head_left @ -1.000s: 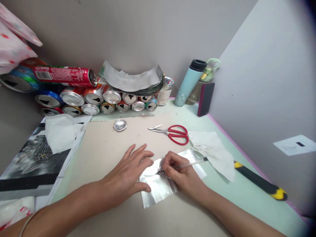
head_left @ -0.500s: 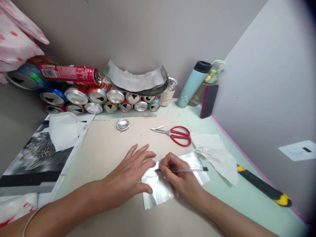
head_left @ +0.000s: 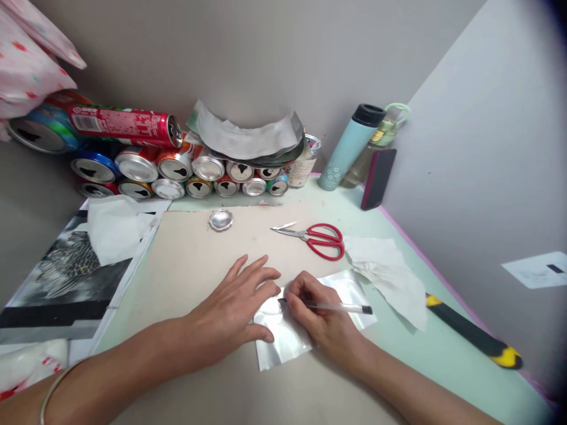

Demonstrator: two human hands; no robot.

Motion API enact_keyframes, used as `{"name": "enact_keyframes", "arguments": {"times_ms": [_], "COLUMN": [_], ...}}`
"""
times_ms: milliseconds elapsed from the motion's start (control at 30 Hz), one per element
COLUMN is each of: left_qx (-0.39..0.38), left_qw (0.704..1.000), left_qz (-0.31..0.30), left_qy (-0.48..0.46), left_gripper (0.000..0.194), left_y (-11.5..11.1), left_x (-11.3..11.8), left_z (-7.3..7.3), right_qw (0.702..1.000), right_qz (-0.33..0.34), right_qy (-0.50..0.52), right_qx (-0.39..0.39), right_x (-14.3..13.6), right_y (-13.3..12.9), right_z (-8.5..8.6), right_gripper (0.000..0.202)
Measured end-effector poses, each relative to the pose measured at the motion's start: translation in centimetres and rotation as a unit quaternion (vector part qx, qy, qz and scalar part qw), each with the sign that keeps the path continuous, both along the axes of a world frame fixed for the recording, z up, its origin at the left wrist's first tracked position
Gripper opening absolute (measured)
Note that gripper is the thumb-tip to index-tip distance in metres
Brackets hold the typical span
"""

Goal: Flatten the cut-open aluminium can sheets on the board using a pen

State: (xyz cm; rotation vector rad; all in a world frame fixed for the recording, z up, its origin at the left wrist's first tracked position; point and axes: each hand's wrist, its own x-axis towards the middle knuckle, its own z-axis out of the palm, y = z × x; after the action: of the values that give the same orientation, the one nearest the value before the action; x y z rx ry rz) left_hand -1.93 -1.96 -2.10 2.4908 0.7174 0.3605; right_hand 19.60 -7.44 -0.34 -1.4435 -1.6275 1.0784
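A thin silver metal sheet (head_left: 283, 339) lies flat on the beige board (head_left: 177, 248), with a faint curved line near its upper left. My right hand (head_left: 321, 310) rests on the sheet, its fingers pinched round a clear pen (head_left: 341, 307) with a black end cap; the tip meets the metal near that curve. Spread fingers of my left hand (head_left: 241, 304) press on the left side of the sheet, holding nothing. Beyond the hands lie red-handled scissors (head_left: 323, 241), blades partly apart with a thin white sliver by them. A small dish-shaped piece of metal (head_left: 220, 220) sits farther left.
Stacked drink cans (head_left: 175, 171) line the back, with curved metal sheets (head_left: 248, 141) on top. A blue tumbler (head_left: 348, 150) and a phone (head_left: 378, 180) stand back right. Crumpled white paper (head_left: 390, 271) and a black-yellow handle (head_left: 473, 330) lie right; a bird picture (head_left: 73, 265) lies left.
The pen has tilted slightly and its tip has shifted a little up on the sheet. My left hand keeps its place; the whole view has moved slightly.
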Motion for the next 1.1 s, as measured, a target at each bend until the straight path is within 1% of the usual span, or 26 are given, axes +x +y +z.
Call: {"name": "enact_keyframes", "arguments": {"times_ms": [233,500,867,1100], "left_qx": [-0.004,0.003,-0.004,-0.005], "left_qw": [1.0,1.0,1.0,1.0], "left_qz": [-0.001,0.0,0.0,-0.001], "left_qy": [0.002,0.009,0.017,0.011], "left_gripper": [0.057,0.058,0.056,0.056], "left_y": [0.01,0.05,0.14,0.08], "left_x": [-0.14,-0.08,-0.02,-0.07], "left_z": [-0.11,-0.11,0.33,0.36], "right_qw": [1.0,1.0,1.0,1.0], "right_qz": [0.013,0.005,0.019,0.01], "right_qy": [-0.008,-0.013,-0.015,-0.012], "right_qx": [0.002,-0.002,-0.002,0.005], "right_x": [0.04,0.07,-0.03,-0.09], "right_y": [-0.02,-0.2,-0.09,-0.11], "right_z": [0.42,0.4,0.8,0.86], "right_gripper": [0.021,0.021,0.019,0.021]}}
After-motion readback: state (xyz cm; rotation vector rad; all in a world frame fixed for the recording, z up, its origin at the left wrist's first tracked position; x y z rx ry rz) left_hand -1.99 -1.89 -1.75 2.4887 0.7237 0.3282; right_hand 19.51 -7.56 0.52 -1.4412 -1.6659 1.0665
